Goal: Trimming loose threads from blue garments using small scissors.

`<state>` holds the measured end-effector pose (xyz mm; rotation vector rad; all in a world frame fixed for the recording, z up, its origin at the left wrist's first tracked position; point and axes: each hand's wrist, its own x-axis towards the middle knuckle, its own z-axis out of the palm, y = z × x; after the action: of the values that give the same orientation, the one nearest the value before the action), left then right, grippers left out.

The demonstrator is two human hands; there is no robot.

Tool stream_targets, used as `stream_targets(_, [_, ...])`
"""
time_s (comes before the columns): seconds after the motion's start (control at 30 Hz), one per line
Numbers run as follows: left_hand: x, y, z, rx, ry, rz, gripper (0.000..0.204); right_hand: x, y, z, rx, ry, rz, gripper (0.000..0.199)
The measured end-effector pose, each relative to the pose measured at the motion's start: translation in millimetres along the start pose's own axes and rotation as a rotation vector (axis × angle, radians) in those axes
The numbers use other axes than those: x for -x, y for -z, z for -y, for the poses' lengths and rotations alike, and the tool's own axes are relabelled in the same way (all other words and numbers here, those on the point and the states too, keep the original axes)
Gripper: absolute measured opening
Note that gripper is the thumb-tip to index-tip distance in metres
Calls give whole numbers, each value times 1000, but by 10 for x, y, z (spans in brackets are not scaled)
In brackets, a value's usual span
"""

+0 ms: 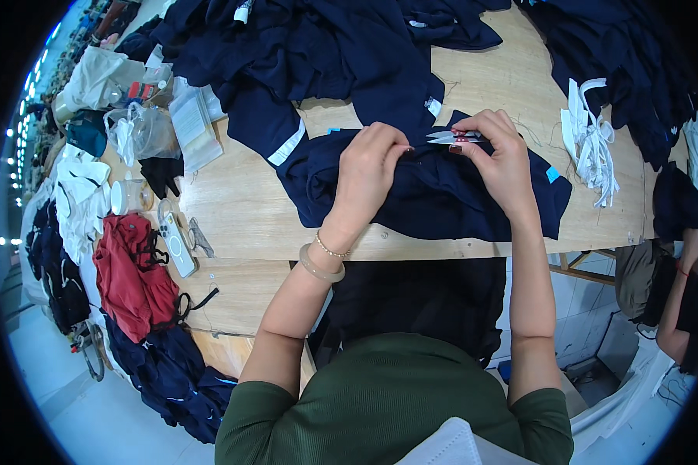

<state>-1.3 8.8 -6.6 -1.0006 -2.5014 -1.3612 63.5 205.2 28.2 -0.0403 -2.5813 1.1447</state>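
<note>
We had the navy garment (457,198) lying bunched along the near edge of the wooden worktable (248,229), directly under both hands, with a light-blue tab (553,173) showing near its right end. Our left hand (370,167) was narrowed to a pinch, thumb against forefinger, just above the cloth; whatever sat between those tips, thread or a fold, was too small for us to tell. Our right hand (498,151) was closed round a pair of red-handled thread snips (444,138), whose blades stood slightly parted and pointed left, toward the pinch and just short of it.

We judged the step in hand to be trimming, probably of loose thread ends along the garment. As we read it, the next move called for a steady left pinch, the blade tips brought close to the cloth without catching it, and a short squeeze of the right fingers. The other navy garments (326,50) lay heaped beyond, and a bundle of white strips (593,155) rested to the right.
</note>
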Motion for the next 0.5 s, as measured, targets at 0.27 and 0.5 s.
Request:
stream_targets(0.27, [-44,-1,30,140,225,-37,6,-60,-196,74,86,135,3,14])
stream_targets(0.5, [-31,13,36,93,234,-20,3,-80,-277,85,138,161,45,14])
